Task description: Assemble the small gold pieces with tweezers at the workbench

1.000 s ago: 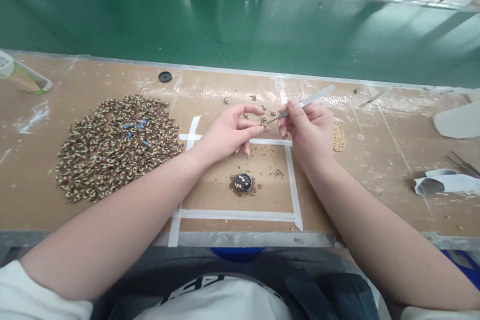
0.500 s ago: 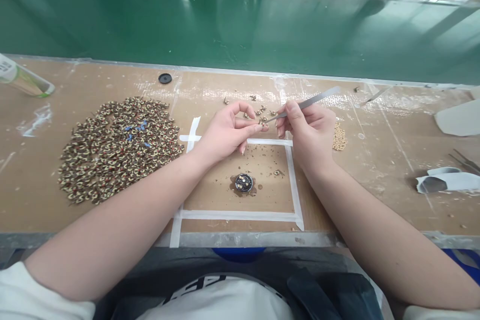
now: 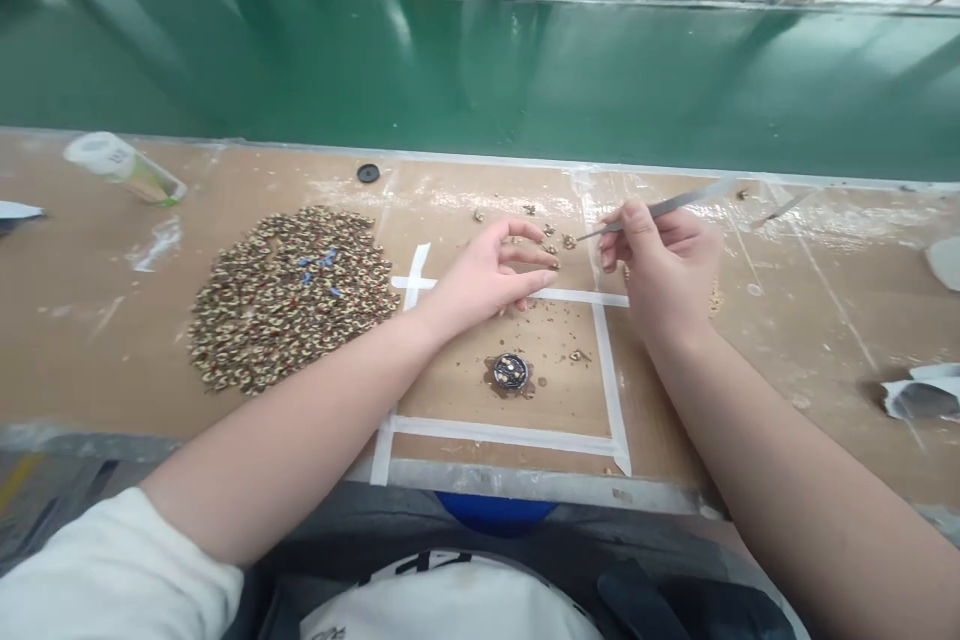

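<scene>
My right hand (image 3: 667, 265) grips a pair of grey metal tweezers (image 3: 694, 198), with their tip pointing left at a small brown-and-cream piece (image 3: 568, 242). To the left of it, my left hand (image 3: 499, 272) hovers low over the table, thumb and fingers apart. A few more small pieces (image 3: 529, 210) lie just beyond its fingertips, and one sits close against them. Below the hands, a small round dark dish (image 3: 511, 371) with wet-looking contents stands in a taped rectangle, a dark stain around it.
A big heap of small pieces (image 3: 292, 300) with blue bits on top spreads at left. Beyond are a black round cap (image 3: 368, 173) and a tilted clear container (image 3: 127, 168). Pale beads (image 3: 715, 298) show behind my right hand. A green strip (image 3: 450, 70) crosses behind the table.
My hands have drawn apart. The left fingers have opened from a pinch on a small piece, and the tweezers' tip has left them. The view has shifted.
</scene>
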`<state>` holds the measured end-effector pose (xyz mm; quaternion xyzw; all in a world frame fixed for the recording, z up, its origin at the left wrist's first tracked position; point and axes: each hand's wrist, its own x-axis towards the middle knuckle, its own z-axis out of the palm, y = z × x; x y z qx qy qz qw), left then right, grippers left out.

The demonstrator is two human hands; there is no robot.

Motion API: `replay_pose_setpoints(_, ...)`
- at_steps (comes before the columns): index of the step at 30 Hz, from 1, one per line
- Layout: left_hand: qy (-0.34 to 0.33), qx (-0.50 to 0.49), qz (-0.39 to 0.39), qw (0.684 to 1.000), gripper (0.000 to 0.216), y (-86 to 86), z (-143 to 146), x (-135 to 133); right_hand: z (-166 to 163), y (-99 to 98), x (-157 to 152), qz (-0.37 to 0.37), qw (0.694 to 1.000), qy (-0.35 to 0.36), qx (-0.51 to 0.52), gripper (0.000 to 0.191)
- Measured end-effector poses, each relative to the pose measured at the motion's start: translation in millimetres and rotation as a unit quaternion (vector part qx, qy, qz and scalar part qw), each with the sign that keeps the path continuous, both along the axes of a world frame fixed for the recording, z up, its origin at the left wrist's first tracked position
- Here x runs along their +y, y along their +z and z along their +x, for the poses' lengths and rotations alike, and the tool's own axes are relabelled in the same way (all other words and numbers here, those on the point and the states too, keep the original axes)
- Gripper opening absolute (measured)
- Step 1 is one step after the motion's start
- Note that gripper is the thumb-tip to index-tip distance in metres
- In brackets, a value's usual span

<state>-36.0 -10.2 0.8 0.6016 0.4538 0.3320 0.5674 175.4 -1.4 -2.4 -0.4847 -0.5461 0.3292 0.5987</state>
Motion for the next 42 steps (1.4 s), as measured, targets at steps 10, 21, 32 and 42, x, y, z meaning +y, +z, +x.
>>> replay_pose_setpoints(10, 0.085, 0.605, 0.175, 0.772, 0.024, 83.6, -88.2, 12.9, 20.3, -6.1, 19.6, -0.116, 0.991, -0.024, -0.057, 0.041)
replay_pose_setpoints(21, 0.011, 0.729, 0.132, 0.672, 0.024, 73.6, -123.1, 31.9, 18.9, -13.1, 28.0, -0.127, 0.989, 0.018, -0.069, 0.043)
replay_pose_setpoints(32, -0.003, 0.705, 0.143, 0.695, 0.029, 69.1, -143.2, 42.9, 49.3, 3.8, 32.0, -0.057, 0.976, -0.102, -0.183, 0.042)
replay_pose_setpoints(42, -0.023, 0.644, 0.099, 0.758, 0.024, 62.9, -170.9, 66.8, 66.7, 1.7, 40.7, -0.092, 0.949, -0.091, -0.288, 0.038)
